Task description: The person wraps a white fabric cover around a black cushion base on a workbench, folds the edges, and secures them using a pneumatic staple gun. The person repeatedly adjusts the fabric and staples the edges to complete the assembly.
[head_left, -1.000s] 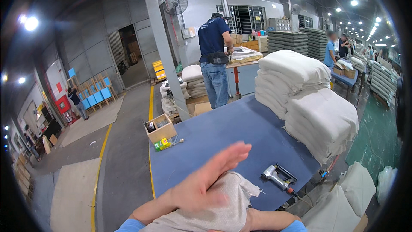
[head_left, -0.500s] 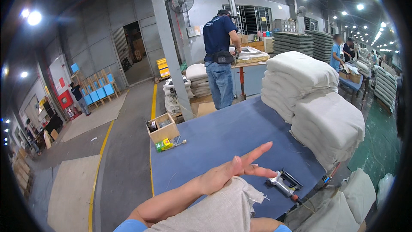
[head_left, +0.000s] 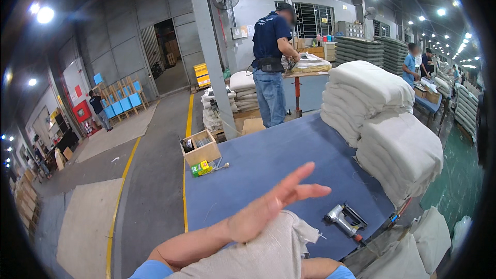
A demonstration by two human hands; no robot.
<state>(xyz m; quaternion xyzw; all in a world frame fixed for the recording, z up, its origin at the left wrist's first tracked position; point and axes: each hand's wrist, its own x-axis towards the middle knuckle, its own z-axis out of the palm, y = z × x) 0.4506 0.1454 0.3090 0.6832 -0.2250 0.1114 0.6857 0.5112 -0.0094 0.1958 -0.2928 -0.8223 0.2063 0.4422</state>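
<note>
My left hand (head_left: pixel 271 209) is raised over the near part of the blue-topped table, fingers stretched out and slightly blurred, with nothing in it. Just below its palm is a beige fabric-covered pad (head_left: pixel 258 248), held close to my body, with frayed edges and a loose thread at its right corner. Whether the palm touches the fabric I cannot tell. My right forearm shows at the lower edge, but the pad hides that hand. A silver and black staple gun (head_left: pixel 341 221) with a red hose fitting lies on the table, right of my left hand.
The blue table (head_left: pixel 258 170) carries a wooden box (head_left: pixel 204 150) of metal parts, a green-yellow small carton (head_left: pixel 201 169) and stacked off-white cushions (head_left: pixel 398 150). More covered cushions (head_left: pixel 418 245) lie at lower right. A co-worker (head_left: pixel 271 64) stands beyond the table, by a grey post (head_left: pixel 209 46).
My left hand has shifted a little left over the table, its fingers moving away from the staple gun. The view has turned slightly. The co-worker beyond the table has shifted posture.
</note>
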